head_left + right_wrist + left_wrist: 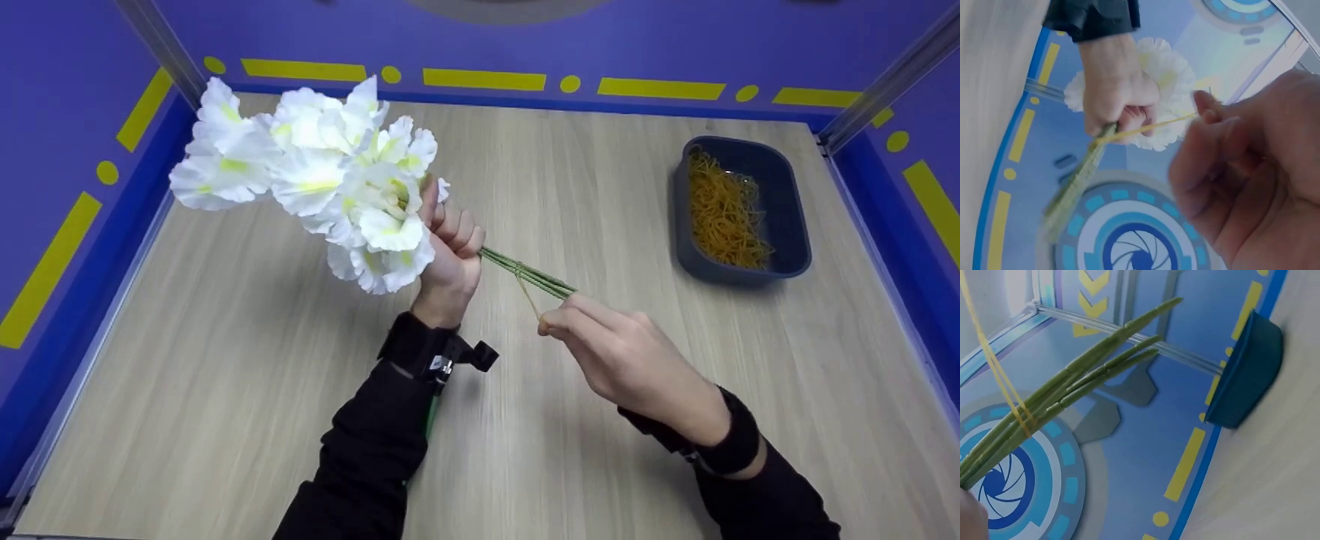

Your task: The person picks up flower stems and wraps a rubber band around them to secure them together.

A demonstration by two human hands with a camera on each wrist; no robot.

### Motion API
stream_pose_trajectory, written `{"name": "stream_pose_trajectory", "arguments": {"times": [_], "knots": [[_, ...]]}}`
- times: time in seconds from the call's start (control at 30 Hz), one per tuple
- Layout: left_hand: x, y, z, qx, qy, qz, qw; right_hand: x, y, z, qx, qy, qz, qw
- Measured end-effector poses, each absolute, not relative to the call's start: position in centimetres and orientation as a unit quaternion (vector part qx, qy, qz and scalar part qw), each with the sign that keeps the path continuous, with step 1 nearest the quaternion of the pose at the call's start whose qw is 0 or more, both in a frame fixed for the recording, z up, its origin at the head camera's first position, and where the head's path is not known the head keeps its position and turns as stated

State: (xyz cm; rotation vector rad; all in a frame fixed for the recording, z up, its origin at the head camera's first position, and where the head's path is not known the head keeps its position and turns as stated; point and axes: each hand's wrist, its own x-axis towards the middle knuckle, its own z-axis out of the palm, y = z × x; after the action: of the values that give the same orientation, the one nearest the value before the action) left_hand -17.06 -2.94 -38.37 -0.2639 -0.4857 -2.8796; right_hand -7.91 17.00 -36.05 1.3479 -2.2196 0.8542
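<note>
My left hand (454, 259) grips a bunch of artificial white flowers (315, 161) by the stems, just below the blooms. The green stems (529, 274) stick out past that fist toward the lower right. A yellow rubber band (529, 296) loops round them partway along. My right hand (630, 360) pinches the free end of this band between thumb and fingers and holds it stretched away from the stems. In the left wrist view the band (1002, 377) runs taut as two strands from the stems (1072, 377), whose cut ends are bare.
A dark blue-grey bin (796, 225) with a heap of yellow rubber bands (724, 217) stands at the right rear of the wood-grain table (570, 465). Blue panels (495, 45) with yellow marks wall the table at the back and both sides.
</note>
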Motion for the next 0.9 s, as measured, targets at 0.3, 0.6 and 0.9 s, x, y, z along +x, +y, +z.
{"name": "stream_pose_trajectory", "arguments": {"times": [0.3, 0.6, 0.9], "knots": [[-16.7, -2.6, -38.3, -0.172, -0.206, -0.96, 0.081, -8.7, 17.7, -36.0, 0.486, -0.751, 0.436, 0.1], [-16.7, -3.4, -38.1, -0.153, -0.222, -0.957, 0.105, -8.3, 18.2, -35.9, 0.459, -0.678, 0.561, -0.125], [-16.2, -3.3, -37.6, -0.118, -0.171, -0.978, 0.015, -10.2, 18.7, -36.0, 0.41, -0.679, 0.608, -0.019]]}}
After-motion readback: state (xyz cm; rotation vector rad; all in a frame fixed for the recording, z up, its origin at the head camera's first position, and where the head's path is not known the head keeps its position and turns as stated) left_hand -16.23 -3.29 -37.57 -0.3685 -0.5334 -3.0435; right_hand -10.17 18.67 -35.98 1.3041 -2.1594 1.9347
